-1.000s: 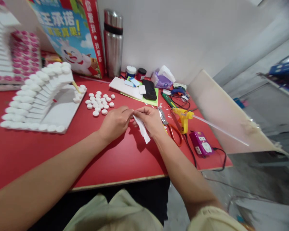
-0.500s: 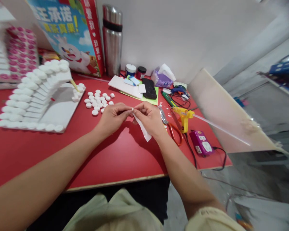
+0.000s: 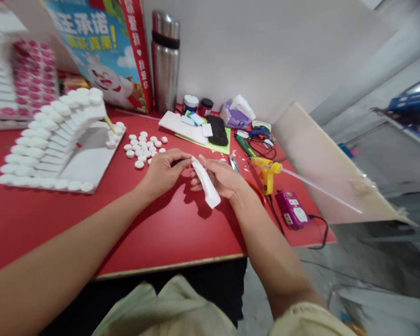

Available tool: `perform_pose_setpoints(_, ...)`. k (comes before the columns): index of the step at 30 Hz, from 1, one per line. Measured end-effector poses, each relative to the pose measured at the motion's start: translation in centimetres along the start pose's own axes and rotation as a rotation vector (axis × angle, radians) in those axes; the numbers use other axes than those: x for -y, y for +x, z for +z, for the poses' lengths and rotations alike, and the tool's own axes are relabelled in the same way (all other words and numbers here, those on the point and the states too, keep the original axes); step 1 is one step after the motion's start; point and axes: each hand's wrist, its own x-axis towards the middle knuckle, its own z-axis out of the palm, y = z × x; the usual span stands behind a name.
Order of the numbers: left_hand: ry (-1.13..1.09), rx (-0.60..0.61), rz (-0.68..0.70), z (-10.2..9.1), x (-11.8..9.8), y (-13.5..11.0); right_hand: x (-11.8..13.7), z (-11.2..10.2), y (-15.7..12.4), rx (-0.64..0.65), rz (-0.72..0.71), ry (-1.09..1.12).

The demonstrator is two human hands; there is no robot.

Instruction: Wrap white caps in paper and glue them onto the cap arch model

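Note:
My left hand (image 3: 167, 171) pinches the upper end of a white paper-like strip (image 3: 207, 184) between thumb and fingertips. From there the strip slopes down to the right, in front of my right hand (image 3: 221, 176). That hand has its fingers apart and curled loosely behind the strip, its thumb off it near the top; whether the fingers touch the strip is hard to tell. Several small white rounded pieces (image 3: 140, 152) lie in a loose pile just beyond my left hand. To the left stands a white stair-like model (image 3: 61, 144), edged with white oval pieces.
On the red table (image 3: 168, 238), a yellow glue gun (image 3: 267, 172), pliers (image 3: 234, 163) and a purple power adapter (image 3: 291, 208) lie to the right. A steel flask (image 3: 165, 65), jars, cards and a tissue pack (image 3: 238, 114) stand behind. A colourful box (image 3: 105, 56) is back left.
My right thumb and fingers have come apart from their pinch at the strip's top, and the hand has opened. More of the strip now shows. My left hand has kept its pinch.

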Motion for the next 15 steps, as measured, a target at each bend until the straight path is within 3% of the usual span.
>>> perform_pose_setpoints(7,0.012,-0.004,0.030,0.0,0.2,0.0,-0.2,0.6,-0.1,-0.039,-0.067,-0.020)
perform_pose_setpoints(15,-0.071,0.062,-0.017,-0.2,-0.6,0.0,-0.5,-0.6,0.2,-0.033,-0.061,0.001)
